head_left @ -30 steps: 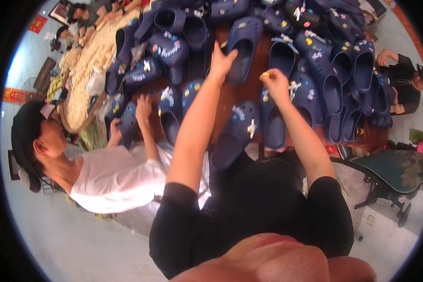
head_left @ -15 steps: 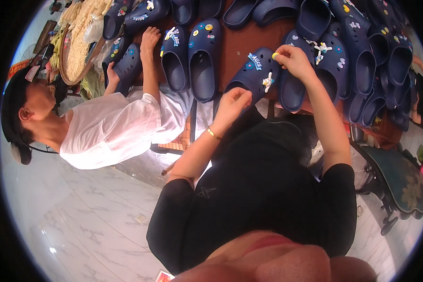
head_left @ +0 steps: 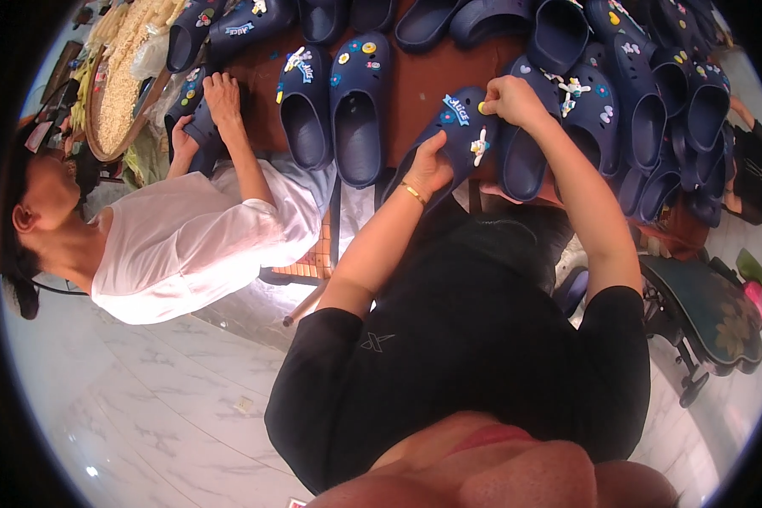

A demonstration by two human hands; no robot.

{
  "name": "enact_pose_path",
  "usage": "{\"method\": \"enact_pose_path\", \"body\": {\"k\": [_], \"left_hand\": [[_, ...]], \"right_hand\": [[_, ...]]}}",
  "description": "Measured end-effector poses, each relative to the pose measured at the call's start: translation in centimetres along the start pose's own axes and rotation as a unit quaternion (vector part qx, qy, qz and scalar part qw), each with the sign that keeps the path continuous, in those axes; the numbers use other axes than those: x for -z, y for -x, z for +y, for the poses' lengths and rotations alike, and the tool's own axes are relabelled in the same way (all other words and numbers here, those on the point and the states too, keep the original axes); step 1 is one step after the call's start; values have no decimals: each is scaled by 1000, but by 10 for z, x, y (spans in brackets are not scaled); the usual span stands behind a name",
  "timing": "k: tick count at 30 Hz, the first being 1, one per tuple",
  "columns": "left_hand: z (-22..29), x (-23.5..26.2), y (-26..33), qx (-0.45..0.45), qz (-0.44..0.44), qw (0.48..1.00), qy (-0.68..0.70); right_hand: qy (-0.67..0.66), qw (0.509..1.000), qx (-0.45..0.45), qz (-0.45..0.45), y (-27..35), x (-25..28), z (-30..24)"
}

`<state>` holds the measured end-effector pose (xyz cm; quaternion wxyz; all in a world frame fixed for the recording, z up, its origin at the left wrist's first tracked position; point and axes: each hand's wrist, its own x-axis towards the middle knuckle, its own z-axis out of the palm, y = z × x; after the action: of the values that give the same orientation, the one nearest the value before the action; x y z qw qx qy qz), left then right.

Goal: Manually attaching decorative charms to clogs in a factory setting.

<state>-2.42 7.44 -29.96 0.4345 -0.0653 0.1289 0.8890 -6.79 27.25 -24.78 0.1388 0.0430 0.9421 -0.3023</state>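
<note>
A navy clog lies tilted at the near edge of the table, with a light blue lettered charm, a blue flower charm and a white figure charm on its upper. My left hand is closed on the clog by its opening, thumb uppermost; the other fingers are partly hidden. Between the fingertips of my right hand is a small yellow charm, at the right side of the clog's toe. Whether that charm is seated in a hole cannot be made out.
Decorated navy clogs stand to the left, and several more crowd the right of the brown table. At left, a person in a white shirt handles another clog. A dark chair stands at right.
My left hand has turned and taken hold of the clog. The yellow charm in my right hand has come against the clog's toe. The person at left has brought a second hand to their clog.
</note>
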Motion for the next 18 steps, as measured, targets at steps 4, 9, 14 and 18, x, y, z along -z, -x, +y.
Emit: {"method": "enact_pose_path", "body": {"k": [4,9,14,18], "left_hand": [[-1,7,-1,0,27,999,-16],[-3,15,-3,-5,20,999,-48],[-9,17,-5,-11,11,999,-38],[-13,20,-7,-28,12,999,-30]], "right_hand": [[-26,992,-83,-90,-7,11,-10],[-32,967,-218,-128,-19,7,-20],[-179,945,-258,-91,-16,-3,-13],[-356,889,-287,-19,-8,-24,-5]]}}
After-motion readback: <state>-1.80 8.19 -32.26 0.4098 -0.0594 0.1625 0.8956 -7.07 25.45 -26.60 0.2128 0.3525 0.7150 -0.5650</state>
